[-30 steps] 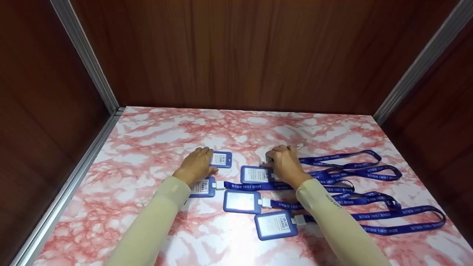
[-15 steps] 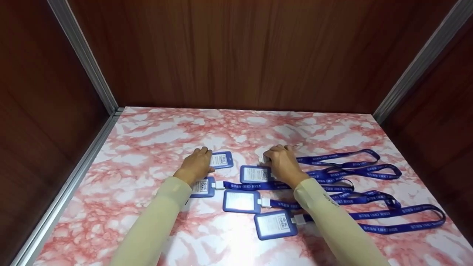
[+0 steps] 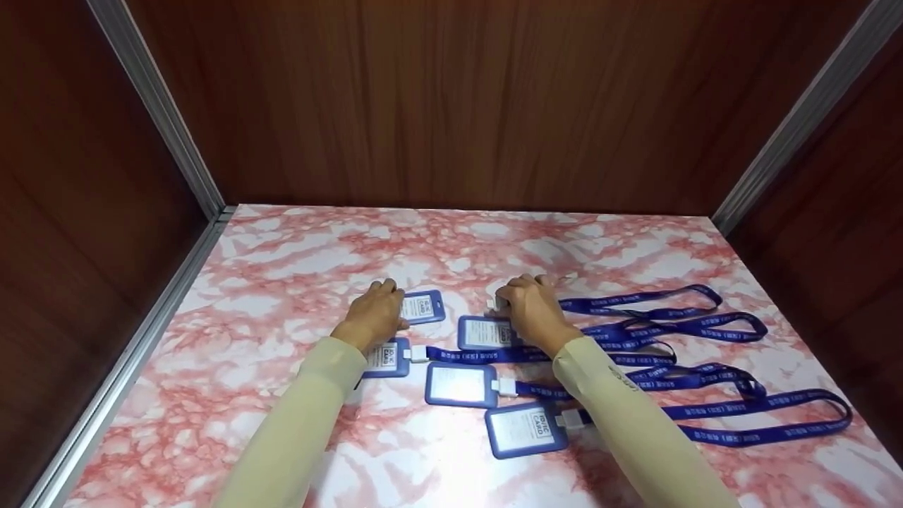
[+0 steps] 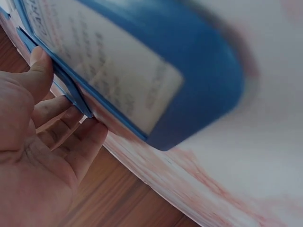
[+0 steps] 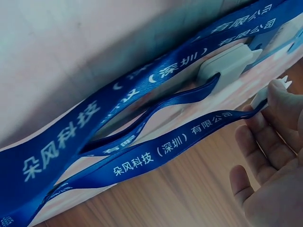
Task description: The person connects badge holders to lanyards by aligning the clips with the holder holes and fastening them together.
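Observation:
My left hand (image 3: pixel 372 314) grips the left end of a loose blue badge holder (image 3: pixel 423 307) with a white card in it and a bare slot at its right end. In the left wrist view, the thumb (image 4: pixel 41 66) lies on one face of this badge holder (image 4: pixel 71 87), with fingers behind. My right hand (image 3: pixel 537 310) pinches the white clip (image 5: pixel 260 98) of a blue lanyard (image 3: pixel 638 303) between thumb and fingers. The clip points left towards the slot, with a gap between them. A badge holder (image 3: pixel 384 358) on its lanyard lies just below my left hand.
Several more badge holders, among them a middle one (image 3: pixel 460 385) and a near one (image 3: pixel 525 429), lie on the red-and-white marbled table (image 3: pixel 317 240). Their blue straps (image 3: pixel 776 420) stretch right and overlap. Brown wood panels (image 3: pixel 451 106) enclose the table at back and sides.
My right hand has moved a little to the left, drawing the white clip and its lanyard closer to the loose badge holder. That holder has tilted slightly; my left hand has barely moved.

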`<state>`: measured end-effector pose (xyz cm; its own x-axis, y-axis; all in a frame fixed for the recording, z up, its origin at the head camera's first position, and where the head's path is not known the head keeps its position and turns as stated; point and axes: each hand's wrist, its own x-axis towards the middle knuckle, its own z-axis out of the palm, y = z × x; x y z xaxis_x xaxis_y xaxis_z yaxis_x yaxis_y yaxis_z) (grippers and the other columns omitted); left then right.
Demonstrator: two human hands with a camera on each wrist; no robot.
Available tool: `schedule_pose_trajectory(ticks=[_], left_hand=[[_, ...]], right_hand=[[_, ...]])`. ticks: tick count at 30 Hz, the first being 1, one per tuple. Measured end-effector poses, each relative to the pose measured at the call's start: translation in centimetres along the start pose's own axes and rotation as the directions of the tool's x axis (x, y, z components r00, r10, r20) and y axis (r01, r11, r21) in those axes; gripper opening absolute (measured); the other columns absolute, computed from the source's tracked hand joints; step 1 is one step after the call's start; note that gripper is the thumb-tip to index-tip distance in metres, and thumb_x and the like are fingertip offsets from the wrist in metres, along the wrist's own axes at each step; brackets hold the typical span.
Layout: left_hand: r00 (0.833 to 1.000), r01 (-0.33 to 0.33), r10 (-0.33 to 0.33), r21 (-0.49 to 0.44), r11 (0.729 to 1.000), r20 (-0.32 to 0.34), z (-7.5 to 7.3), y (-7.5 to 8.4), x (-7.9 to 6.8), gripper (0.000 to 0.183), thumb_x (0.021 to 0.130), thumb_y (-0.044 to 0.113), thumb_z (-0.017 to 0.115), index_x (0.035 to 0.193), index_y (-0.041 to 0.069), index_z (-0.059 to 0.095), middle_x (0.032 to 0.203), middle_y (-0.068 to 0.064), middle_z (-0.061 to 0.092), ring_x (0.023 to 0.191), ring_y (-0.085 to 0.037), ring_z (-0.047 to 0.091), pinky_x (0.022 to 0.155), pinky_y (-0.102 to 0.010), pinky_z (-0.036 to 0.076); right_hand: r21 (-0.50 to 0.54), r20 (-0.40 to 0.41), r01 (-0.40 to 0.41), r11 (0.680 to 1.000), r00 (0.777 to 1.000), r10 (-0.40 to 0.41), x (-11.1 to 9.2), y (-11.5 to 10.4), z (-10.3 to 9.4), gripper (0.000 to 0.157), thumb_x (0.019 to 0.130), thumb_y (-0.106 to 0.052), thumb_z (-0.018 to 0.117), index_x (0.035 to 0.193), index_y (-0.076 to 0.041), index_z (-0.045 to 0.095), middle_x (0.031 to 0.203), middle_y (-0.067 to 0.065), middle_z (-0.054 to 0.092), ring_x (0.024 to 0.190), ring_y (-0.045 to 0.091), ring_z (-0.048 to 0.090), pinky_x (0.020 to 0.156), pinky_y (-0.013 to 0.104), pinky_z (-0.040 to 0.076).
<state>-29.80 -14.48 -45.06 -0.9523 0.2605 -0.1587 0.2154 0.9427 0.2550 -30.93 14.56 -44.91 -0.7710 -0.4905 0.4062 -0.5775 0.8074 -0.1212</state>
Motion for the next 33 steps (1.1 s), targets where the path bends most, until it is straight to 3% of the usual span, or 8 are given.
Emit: schedule_pose_trajectory(ticks=[8,15,23,33], left_hand=[[0.999,-0.031,0.031,0.011,0.999,-0.036,0.2,-0.1,0.0,0.065,0.096,0.029,0.074,0.149,0.002,0.050,0.154,-0.016,0.044,0.142,-0.035,0.040,0.116,-0.052,0.038],[0.997,-0.054,0.056,0.038,0.998,-0.055,0.3,-0.1,-0.2,0.060,0.094,0.027,0.075,0.145,0.003,0.055,0.147,-0.015,0.050,0.132,-0.033,0.046,0.111,-0.051,0.043],[0.994,-0.081,0.083,0.040,0.996,-0.073,0.4,-0.1,-0.4,0.057,0.093,0.027,0.076,0.141,0.003,0.058,0.142,-0.015,0.053,0.128,-0.033,0.049,0.107,-0.050,0.046],[0.994,-0.086,0.088,0.029,0.996,-0.067,0.3,-0.3,-0.4,0.059,0.093,0.028,0.077,0.144,0.004,0.057,0.148,-0.016,0.050,0.134,-0.035,0.046,0.110,-0.051,0.044]], right_hand=[[-0.004,0.008,-0.003,1.000,1.000,0.003,0.6,-0.5,0.3,0.021,0.083,0.006,0.068,0.071,-0.010,0.067,0.077,0.005,0.067,0.084,0.031,0.062,0.080,0.049,0.042],[-0.009,0.008,0.012,1.000,1.000,-0.012,1.0,-1.2,0.5,0.018,0.085,0.001,0.070,0.072,-0.011,0.069,0.079,0.006,0.069,0.084,0.031,0.063,0.081,0.048,0.041],[-0.002,0.011,0.030,1.000,1.000,-0.030,1.5,-2.0,0.9,0.023,0.086,0.006,0.060,0.072,-0.009,0.071,0.078,0.008,0.069,0.081,0.032,0.062,0.080,0.051,0.041],[0.009,0.040,0.022,1.000,0.999,-0.022,1.8,-2.3,1.3,0.024,0.083,0.007,0.057,0.074,-0.009,0.072,0.079,0.008,0.068,0.084,0.032,0.062,0.082,0.051,0.040]])
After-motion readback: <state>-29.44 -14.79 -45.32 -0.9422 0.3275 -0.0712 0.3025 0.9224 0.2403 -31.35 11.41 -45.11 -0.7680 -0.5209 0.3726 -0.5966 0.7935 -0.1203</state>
